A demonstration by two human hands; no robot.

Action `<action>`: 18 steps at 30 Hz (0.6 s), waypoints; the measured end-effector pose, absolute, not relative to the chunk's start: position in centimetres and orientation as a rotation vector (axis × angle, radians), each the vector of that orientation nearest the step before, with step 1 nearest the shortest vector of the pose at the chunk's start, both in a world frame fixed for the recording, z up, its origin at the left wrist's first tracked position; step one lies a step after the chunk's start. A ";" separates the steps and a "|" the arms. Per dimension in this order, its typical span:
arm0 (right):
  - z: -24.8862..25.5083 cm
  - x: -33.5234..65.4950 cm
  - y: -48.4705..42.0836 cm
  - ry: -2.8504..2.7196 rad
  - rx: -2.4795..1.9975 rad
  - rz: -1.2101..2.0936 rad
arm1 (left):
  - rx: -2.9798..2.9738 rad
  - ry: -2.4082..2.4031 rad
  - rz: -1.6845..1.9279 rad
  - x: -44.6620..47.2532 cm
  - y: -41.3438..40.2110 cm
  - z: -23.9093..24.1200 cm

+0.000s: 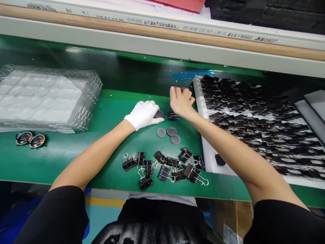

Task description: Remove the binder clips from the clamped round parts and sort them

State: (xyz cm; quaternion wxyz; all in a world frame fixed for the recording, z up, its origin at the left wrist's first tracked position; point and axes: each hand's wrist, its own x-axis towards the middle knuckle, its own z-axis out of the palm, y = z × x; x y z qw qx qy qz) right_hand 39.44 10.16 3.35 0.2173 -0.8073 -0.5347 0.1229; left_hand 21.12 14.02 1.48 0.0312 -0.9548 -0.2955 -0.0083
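Note:
My left hand (144, 114), in a white glove, rests on the green table with its fingers closed on a grey round disc (159, 114). My bare right hand (180, 100) is curled just beyond it, knuckles up, beside a black binder clip (173, 116) lying on the table; what its fingers hold is hidden. Three more grey discs (168, 135) lie close together in front of both hands. A loose pile of black binder clips (165, 166) sits nearer the table's front edge.
A white tray (206, 142) on the right is packed with several rows of black clips. A stack of clear plastic blister trays (48, 96) stands at the left, with two shiny oval parts (30, 139) in front of it. A shelf rail runs across the back.

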 end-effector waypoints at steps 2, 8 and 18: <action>2.6 39.0 10.7 -1.555 -2.253 0.344 | -2.945 -0.901 -0.034 21.3 13.9 1.4; 0.1 40.0 10.8 -1.463 -2.313 0.372 | -2.978 -0.944 0.003 21.7 13.7 1.4; -1.7 41.1 10.8 -1.367 -2.208 0.274 | -3.045 -0.879 -0.025 23.5 14.0 0.9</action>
